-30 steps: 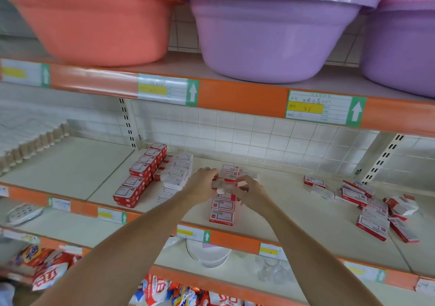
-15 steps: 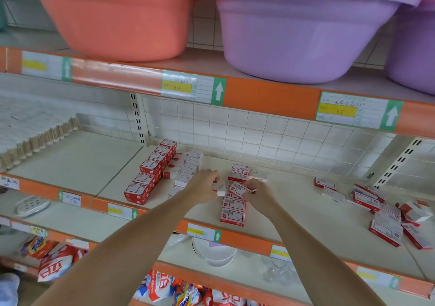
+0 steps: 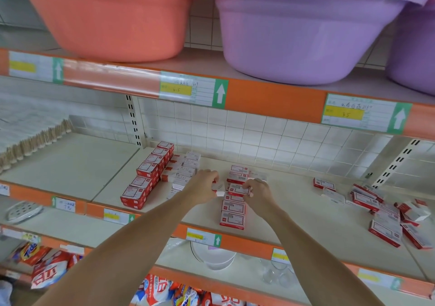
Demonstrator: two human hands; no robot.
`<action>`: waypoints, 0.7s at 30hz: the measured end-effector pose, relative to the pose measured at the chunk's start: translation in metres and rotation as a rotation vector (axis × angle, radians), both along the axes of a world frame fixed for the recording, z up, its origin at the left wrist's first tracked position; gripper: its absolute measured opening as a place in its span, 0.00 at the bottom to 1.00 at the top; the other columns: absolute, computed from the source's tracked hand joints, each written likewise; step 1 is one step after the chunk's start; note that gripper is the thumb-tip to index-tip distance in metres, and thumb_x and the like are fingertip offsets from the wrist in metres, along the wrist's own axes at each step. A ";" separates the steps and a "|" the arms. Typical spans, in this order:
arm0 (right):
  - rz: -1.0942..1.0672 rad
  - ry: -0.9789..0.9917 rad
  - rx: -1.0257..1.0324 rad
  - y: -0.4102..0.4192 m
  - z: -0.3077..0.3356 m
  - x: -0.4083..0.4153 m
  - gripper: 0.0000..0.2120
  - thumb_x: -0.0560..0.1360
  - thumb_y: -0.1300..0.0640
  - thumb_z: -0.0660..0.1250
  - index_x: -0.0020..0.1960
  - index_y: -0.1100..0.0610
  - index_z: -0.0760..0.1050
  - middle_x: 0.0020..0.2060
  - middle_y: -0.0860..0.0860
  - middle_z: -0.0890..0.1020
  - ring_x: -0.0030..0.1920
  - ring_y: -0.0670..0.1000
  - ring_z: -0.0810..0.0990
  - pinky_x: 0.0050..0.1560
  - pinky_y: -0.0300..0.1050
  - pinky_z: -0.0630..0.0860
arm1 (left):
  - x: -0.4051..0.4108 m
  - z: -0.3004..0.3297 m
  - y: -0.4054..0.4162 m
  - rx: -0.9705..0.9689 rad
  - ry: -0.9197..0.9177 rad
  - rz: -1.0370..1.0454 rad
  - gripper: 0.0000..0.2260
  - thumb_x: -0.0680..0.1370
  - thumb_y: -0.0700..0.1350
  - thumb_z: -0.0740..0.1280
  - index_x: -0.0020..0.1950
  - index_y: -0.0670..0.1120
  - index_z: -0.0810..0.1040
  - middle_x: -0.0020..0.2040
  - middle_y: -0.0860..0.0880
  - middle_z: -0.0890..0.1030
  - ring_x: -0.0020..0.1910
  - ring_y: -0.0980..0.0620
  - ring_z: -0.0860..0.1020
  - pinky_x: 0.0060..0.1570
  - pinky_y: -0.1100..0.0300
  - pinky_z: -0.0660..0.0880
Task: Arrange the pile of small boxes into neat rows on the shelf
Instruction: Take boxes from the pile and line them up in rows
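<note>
Small red-and-white boxes lie on the cream shelf (image 3: 294, 214). A tidy stacked row (image 3: 147, 176) runs along the left, with a second white-topped row (image 3: 186, 168) beside it. A third row (image 3: 233, 214) runs front to back in the middle. My right hand (image 3: 257, 194) pinches one small box (image 3: 239, 190) over that middle row. My left hand (image 3: 203, 185) is curled and holds a small box (image 3: 218, 186) with an open white flap. A loose pile of boxes (image 3: 386, 216) lies at the right.
Orange basin (image 3: 113, 18) and purple basins (image 3: 306, 35) sit on the shelf above. The orange shelf lip (image 3: 247, 242) with price tags runs along the front. Below are white bowls (image 3: 213, 256), glasses (image 3: 277, 272) and detergent bags (image 3: 47, 268).
The camera has shifted left, so everything sits further right in view. Both hands stay at the middle row; the right hand has brought its box level over the row.
</note>
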State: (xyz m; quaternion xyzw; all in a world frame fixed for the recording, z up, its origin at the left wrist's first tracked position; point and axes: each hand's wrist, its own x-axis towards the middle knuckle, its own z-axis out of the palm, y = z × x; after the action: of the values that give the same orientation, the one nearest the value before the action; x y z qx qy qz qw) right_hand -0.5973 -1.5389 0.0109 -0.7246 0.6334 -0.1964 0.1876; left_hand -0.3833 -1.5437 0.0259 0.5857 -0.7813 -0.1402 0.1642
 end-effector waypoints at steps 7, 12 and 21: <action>0.040 -0.009 -0.010 -0.009 -0.002 0.012 0.11 0.75 0.66 0.67 0.56 0.58 0.78 0.57 0.51 0.76 0.57 0.52 0.75 0.50 0.37 0.70 | 0.000 -0.004 -0.005 0.056 -0.038 0.000 0.16 0.73 0.40 0.72 0.60 0.45 0.75 0.54 0.48 0.75 0.52 0.49 0.74 0.48 0.58 0.73; 0.045 0.027 -0.053 -0.011 -0.007 0.018 0.11 0.76 0.64 0.66 0.58 0.58 0.76 0.59 0.51 0.71 0.51 0.50 0.74 0.44 0.36 0.70 | 0.001 -0.008 -0.009 0.125 -0.069 0.014 0.16 0.74 0.37 0.70 0.60 0.45 0.74 0.55 0.47 0.75 0.52 0.48 0.74 0.53 0.54 0.77; 0.059 0.069 -0.092 -0.015 -0.006 0.016 0.06 0.73 0.63 0.66 0.44 0.55 0.71 0.50 0.50 0.70 0.48 0.52 0.73 0.41 0.39 0.68 | 0.002 -0.010 -0.015 0.204 -0.082 -0.014 0.15 0.73 0.35 0.69 0.58 0.44 0.73 0.52 0.47 0.76 0.50 0.48 0.76 0.50 0.52 0.77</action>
State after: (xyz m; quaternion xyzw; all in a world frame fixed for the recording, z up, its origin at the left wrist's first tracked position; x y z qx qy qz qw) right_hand -0.5818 -1.5542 0.0047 -0.7572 0.6080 -0.1947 0.1382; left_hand -0.3809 -1.5588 0.0155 0.5992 -0.7729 -0.1962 0.0707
